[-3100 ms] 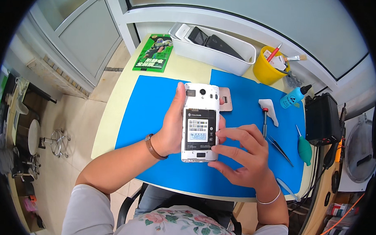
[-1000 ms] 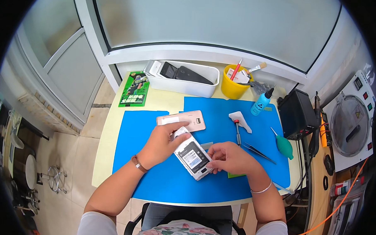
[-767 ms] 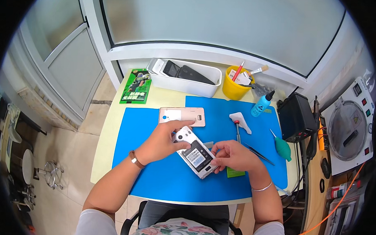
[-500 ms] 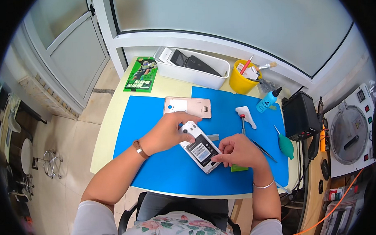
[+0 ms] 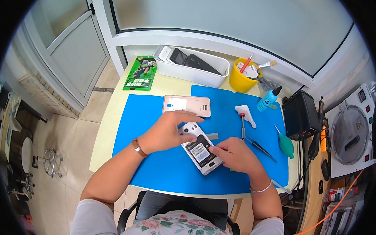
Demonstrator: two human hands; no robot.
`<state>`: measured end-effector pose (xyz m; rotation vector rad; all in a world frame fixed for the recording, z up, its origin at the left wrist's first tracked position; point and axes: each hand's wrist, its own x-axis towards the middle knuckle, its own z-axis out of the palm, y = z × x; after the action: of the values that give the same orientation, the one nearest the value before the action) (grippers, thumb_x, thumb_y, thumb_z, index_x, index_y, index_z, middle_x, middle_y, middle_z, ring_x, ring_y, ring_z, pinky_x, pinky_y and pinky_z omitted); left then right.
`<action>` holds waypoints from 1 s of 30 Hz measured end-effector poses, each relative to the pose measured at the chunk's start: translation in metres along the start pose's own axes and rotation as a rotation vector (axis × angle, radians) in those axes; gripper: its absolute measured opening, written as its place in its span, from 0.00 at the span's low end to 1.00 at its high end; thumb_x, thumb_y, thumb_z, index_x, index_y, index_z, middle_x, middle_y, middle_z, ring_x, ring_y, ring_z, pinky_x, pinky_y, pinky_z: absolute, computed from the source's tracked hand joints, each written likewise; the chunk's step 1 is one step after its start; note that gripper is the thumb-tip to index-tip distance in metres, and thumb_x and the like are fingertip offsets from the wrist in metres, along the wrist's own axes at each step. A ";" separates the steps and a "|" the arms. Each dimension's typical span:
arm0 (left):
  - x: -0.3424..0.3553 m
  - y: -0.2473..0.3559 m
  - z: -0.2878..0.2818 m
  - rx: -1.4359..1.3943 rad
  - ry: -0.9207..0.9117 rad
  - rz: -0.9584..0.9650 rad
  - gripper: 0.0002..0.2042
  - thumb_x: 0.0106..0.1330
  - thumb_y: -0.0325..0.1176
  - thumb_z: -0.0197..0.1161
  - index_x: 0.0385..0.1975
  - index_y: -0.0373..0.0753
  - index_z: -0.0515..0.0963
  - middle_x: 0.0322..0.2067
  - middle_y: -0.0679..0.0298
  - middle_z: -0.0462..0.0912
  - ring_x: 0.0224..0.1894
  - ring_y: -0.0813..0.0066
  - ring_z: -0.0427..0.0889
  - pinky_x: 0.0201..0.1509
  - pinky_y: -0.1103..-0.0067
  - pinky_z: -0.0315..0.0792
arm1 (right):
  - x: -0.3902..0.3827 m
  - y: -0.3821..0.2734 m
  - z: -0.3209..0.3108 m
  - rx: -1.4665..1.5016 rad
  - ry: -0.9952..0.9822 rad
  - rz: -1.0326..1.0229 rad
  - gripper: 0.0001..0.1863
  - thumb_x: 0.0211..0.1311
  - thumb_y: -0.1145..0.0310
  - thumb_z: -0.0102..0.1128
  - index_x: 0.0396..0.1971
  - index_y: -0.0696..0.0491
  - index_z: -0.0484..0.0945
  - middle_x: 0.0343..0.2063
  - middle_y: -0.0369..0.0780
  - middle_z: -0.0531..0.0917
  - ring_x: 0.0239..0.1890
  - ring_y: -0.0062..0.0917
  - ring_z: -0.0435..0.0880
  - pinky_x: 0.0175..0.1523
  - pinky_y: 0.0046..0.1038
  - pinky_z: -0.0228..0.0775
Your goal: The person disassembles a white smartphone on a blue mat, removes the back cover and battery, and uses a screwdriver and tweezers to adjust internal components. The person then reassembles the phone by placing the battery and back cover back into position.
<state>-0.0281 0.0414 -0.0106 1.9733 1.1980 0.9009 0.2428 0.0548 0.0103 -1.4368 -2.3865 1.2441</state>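
Observation:
My left hand (image 5: 169,131) is closed on the top end of a white phone (image 5: 200,153), thumb beside the camera and battery. The phone lies tilted, low over the blue mat (image 5: 144,170), back up, with its black labelled battery exposed. My right hand (image 5: 234,154) grips the phone's right side, its thumb on the battery's edge and the other fingers partly hidden. Just beyond my left hand lies a pink back cover (image 5: 192,104). A thin greyish strip (image 5: 213,135) is partly visible beside the phone.
A red-capped screwdriver (image 5: 243,125), white cloth (image 5: 247,114), tweezers (image 5: 263,150), green blower (image 5: 285,146) and blue bottle (image 5: 268,98) sit to the right, beside a black machine (image 5: 300,115). At the back are a white bin (image 5: 189,76), yellow cup (image 5: 241,81) and green packet (image 5: 138,74).
The phone, earlier raised and upright in my hands, is now lower and tilted over the mat. In the last half second my right thumb has moved slightly up along it.

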 end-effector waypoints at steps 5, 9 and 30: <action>-0.004 0.010 -0.013 0.142 -0.204 0.038 0.38 0.46 0.26 0.88 0.64 0.47 0.86 0.69 0.54 0.81 0.78 0.53 0.72 0.78 0.60 0.71 | -0.003 -0.005 0.008 -0.286 0.084 -0.055 0.27 0.80 0.54 0.57 0.26 0.58 0.91 0.18 0.46 0.85 0.17 0.36 0.80 0.26 0.38 0.69; -0.004 0.011 -0.014 0.217 -0.321 0.043 0.42 0.42 0.25 0.89 0.65 0.48 0.85 0.74 0.55 0.76 0.83 0.53 0.62 0.82 0.59 0.66 | -0.006 -0.017 0.008 -0.425 0.037 -0.032 0.25 0.80 0.55 0.56 0.28 0.54 0.93 0.21 0.44 0.88 0.23 0.37 0.87 0.29 0.39 0.76; -0.003 0.001 -0.015 0.141 -0.272 0.167 0.30 0.52 0.21 0.82 0.59 0.43 0.88 0.68 0.55 0.83 0.66 0.52 0.85 0.67 0.65 0.81 | -0.004 -0.004 0.021 -0.186 0.009 -0.636 0.18 0.62 0.62 0.80 0.53 0.35 0.94 0.34 0.37 0.95 0.32 0.24 0.93 0.27 0.30 0.68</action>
<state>-0.0406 0.0411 -0.0020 2.2516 0.9754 0.6139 0.2331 0.0382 0.0004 -0.6009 -2.6802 0.8654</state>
